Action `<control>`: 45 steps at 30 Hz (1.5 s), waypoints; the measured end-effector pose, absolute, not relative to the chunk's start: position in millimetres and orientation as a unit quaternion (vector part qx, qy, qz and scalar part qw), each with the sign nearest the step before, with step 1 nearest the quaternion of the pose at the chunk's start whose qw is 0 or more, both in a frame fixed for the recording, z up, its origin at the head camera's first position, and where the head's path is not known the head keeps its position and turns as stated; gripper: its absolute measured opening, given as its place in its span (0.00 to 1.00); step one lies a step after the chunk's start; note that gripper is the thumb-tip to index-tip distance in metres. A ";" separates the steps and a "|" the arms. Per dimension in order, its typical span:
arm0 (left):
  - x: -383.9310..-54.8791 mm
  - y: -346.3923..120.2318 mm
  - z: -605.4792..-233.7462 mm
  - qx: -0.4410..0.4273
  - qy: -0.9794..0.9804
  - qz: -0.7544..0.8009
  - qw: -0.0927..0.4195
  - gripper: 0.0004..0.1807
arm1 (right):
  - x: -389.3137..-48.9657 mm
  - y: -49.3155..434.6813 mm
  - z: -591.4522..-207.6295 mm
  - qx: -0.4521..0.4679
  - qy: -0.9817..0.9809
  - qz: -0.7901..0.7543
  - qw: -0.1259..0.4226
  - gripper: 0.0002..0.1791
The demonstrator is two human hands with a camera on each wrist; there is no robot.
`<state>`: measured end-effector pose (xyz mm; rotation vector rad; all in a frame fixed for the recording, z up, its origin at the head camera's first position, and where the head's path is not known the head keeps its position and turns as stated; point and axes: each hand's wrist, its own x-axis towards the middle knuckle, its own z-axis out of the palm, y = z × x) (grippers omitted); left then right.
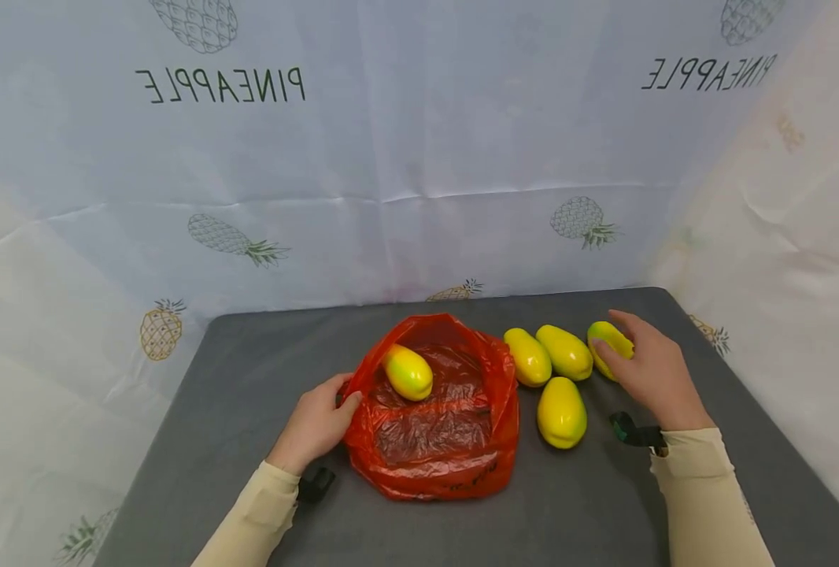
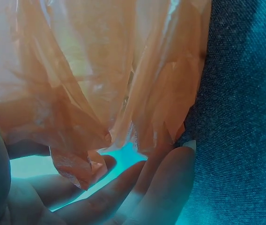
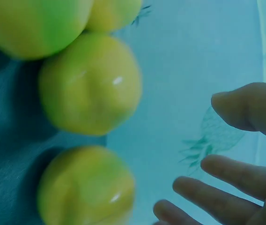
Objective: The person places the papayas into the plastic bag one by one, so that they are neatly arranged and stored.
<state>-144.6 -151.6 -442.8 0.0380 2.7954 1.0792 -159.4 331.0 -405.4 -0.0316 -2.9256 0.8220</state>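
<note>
A red plastic bag (image 1: pixel 430 480) lies on the table with its mouth spread wide. One yellow-green mango (image 1: pixel 408 372) sits inside it, toward the left. My left hand (image 1: pixel 316 425) holds the bag's left edge; in the left wrist view the crumpled plastic (image 2: pixel 81 164) passes between thumb and fingers. Over at the right, my right hand (image 1: pixel 656 374) hovers by the rightmost mango (image 1: pixel 607 339), partly covering it in the head view. Thumb and fingers (image 3: pixel 217 194) are spread and hold nothing in the right wrist view.
Between the bag and my right hand lie more mangoes: one close beside the bag (image 1: pixel 528 358), another next to it (image 1: pixel 564 352), and a nearer one (image 1: pixel 562 413). A pineapple-print cloth (image 1: pixel 419 157) hangs behind the dark grey table (image 1: pixel 264 354).
</note>
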 end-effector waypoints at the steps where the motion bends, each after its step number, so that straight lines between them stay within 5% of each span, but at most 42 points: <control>1: -143.9 -151.6 -443.0 0.012 0.930 0.359 0.071 0.28 | -159.6 333.4 -407.8 -0.015 -0.962 0.269 0.050 0.42; 45: -142.4 -149.5 -442.0 0.006 0.931 0.358 0.065 0.26 | -179.1 368.4 -450.5 -0.058 -0.963 0.262 -0.009 0.50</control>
